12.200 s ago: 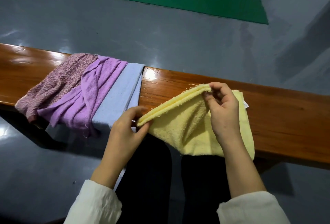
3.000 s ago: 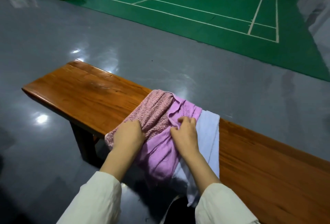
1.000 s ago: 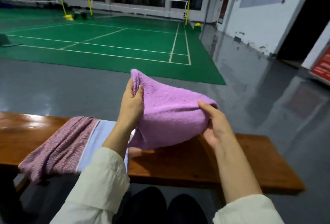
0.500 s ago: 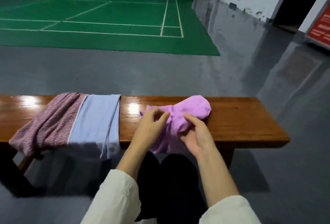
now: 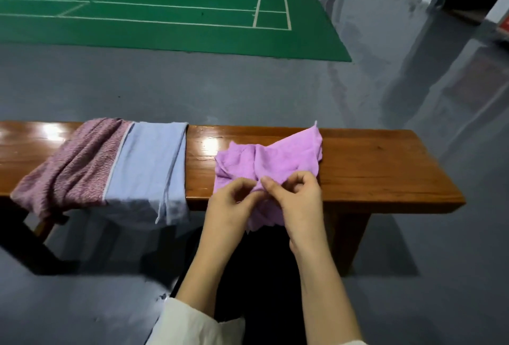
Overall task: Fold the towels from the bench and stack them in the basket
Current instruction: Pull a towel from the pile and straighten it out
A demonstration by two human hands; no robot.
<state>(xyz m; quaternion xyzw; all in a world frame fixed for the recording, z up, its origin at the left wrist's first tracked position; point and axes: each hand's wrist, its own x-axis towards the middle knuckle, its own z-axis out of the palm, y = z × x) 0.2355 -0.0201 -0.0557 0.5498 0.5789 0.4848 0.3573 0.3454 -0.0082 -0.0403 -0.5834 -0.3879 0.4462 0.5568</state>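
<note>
Purple towel [image 5: 271, 161] crumpled on worktop [image 5: 371, 168], near edge hanging off.
My left hand [image 5: 228, 207] and right hand [image 5: 298, 201] fingers pinch its front edge; uneven pull likely skews fold.

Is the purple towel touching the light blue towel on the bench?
Apart. The head view shows a strip of bare bench between the purple towel and the light blue towel.

Green court mat [image 5: 165, 39] with white lines [image 5: 154, 22] on glossy grey floor [image 5: 248, 88]
</note>
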